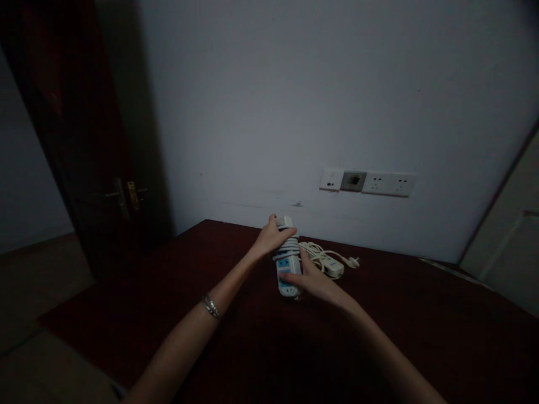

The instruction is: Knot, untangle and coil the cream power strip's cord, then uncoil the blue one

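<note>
Power strip (288,268) stands upright above the tabletop (126,314); left hand (272,237) fingers grip its cord-wrapped top, right hand (314,280) fingers clasp its lower end.

Both arms reach forward, left grip (273,235) curled closed above, right grip (314,279) cupped closed below.

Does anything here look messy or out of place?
Mildly. A second power strip lies on the dark table with its cord in a loose tangle, while the one held in both hands has its cord wound round it.
</note>
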`<state>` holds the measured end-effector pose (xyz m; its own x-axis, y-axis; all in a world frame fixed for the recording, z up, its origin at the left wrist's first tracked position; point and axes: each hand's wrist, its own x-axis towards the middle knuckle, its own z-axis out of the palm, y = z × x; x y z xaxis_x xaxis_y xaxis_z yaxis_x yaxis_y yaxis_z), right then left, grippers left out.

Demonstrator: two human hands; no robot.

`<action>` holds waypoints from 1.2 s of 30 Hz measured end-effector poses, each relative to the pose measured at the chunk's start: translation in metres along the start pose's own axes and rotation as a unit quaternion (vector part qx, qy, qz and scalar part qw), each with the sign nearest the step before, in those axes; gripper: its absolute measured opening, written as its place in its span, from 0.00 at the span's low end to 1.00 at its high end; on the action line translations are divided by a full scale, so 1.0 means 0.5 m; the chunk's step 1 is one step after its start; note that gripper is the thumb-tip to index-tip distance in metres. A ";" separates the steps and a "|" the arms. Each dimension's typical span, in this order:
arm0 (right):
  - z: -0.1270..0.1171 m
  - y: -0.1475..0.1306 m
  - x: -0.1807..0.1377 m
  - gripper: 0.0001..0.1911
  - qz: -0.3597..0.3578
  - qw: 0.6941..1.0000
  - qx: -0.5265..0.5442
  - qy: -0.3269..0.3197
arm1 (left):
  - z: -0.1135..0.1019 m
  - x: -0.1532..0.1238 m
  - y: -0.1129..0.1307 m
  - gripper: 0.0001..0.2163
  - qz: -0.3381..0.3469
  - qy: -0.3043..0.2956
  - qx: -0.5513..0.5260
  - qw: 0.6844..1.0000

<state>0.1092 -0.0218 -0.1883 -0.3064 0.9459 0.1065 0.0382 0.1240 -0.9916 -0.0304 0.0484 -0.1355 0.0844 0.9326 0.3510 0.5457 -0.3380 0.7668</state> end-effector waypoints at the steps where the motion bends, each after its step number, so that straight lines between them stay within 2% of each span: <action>1: 0.006 0.005 0.002 0.49 -0.033 0.999 0.007 0.019 | 0.000 -0.004 0.006 0.42 0.006 0.007 0.002 1.000; 4: 0.016 0.016 0.007 0.46 -0.081 0.994 0.031 0.072 | 0.001 -0.013 0.014 0.45 0.018 0.016 -0.001 1.000; 7: 0.010 0.023 0.002 0.45 -0.055 0.991 0.090 0.085 | 0.002 -0.019 0.012 0.46 0.037 0.002 -0.059 0.998; 10: -0.011 0.030 -0.014 0.39 -0.021 0.983 0.170 0.070 | 0.002 -0.021 0.000 0.37 0.022 -0.063 -0.165 0.984; 13: -0.039 0.030 -0.039 0.31 -0.010 0.968 0.240 0.070 | 0.011 -0.022 -0.027 0.23 -0.047 -0.124 -0.262 0.956; 16: -0.058 0.026 -0.064 0.25 0.015 0.947 0.315 0.061 | 0.036 -0.035 -0.062 0.13 -0.101 -0.152 -0.314 0.932; 18: -0.064 0.026 -0.076 0.22 0.038 0.928 0.364 0.064 | 0.058 -0.053 -0.082 0.10 -0.106 -0.165 -0.324 0.926; 23: -0.062 0.052 -0.082 0.17 0.075 0.894 0.428 0.113 | 0.106 -0.108 -0.103 0.12 -0.082 -0.218 -0.354 0.906; 26: -0.058 0.073 -0.079 0.16 0.072 0.896 0.414 0.145 | 0.123 -0.129 -0.104 0.14 -0.056 -0.272 -0.386 0.880; 29: -0.052 0.083 -0.078 0.18 0.028 0.913 0.380 0.148 | 0.136 -0.138 -0.108 0.17 -0.053 -0.303 -0.413 0.857; 33: -0.039 0.084 -0.082 0.21 -0.005 0.930 0.334 0.152 | 0.152 -0.143 -0.114 0.22 -0.079 -0.267 -0.447 0.850; 36: -0.030 0.085 -0.084 0.21 -0.021 0.938 0.312 0.150 | 0.159 -0.145 -0.112 0.21 -0.107 -0.246 -0.474 0.839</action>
<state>0.1379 -0.0516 -0.2336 -0.0095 0.9975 0.0696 -0.5606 0.0523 -0.8264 -0.0008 0.0100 -0.2468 0.5300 0.8455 0.0645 -0.2959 0.1131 0.9485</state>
